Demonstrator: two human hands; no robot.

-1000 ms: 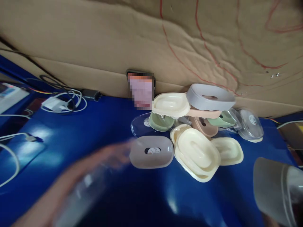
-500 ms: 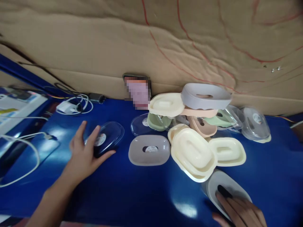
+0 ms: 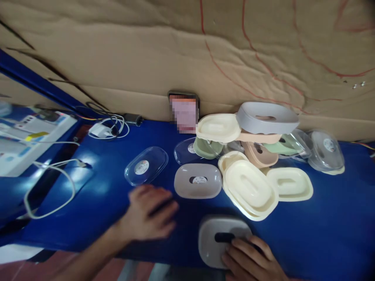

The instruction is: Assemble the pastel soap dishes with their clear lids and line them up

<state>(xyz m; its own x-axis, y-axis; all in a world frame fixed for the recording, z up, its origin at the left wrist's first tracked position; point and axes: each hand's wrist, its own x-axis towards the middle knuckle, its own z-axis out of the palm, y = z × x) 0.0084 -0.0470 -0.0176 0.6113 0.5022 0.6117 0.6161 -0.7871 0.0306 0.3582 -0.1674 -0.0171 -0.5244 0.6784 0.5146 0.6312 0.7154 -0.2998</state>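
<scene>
My right hand (image 3: 253, 255) grips the right side of a grey rounded plastic dish with a dark slot (image 3: 208, 242), near the table's front edge. Its fingers lie over the top beside the slot; the thumb is hidden. Left of that dish, my left hand (image 3: 152, 214) hovers empty, blurred, its fingers half bent and apart. Just beyond it lies a clear oval lid with a round white sticker (image 3: 156, 160), not touched. Another grey slotted dish with a sticker (image 3: 181, 181) lies between the lid and several cream oval trays (image 3: 252, 187).
Behind the trays is a heap with a grey slotted piece (image 3: 266, 127), peach dishes (image 3: 260, 154), green dishes (image 3: 205, 148) and clear lids. A phone (image 3: 184, 113) leans on the brown paper backing. White cables (image 3: 73, 183) and a charger (image 3: 101, 130) lie left on the blue table.
My left hand has let go of the clear lid and moved right and toward me. My right hand has brought the grey dish leftward along the front. The view has shifted left.
</scene>
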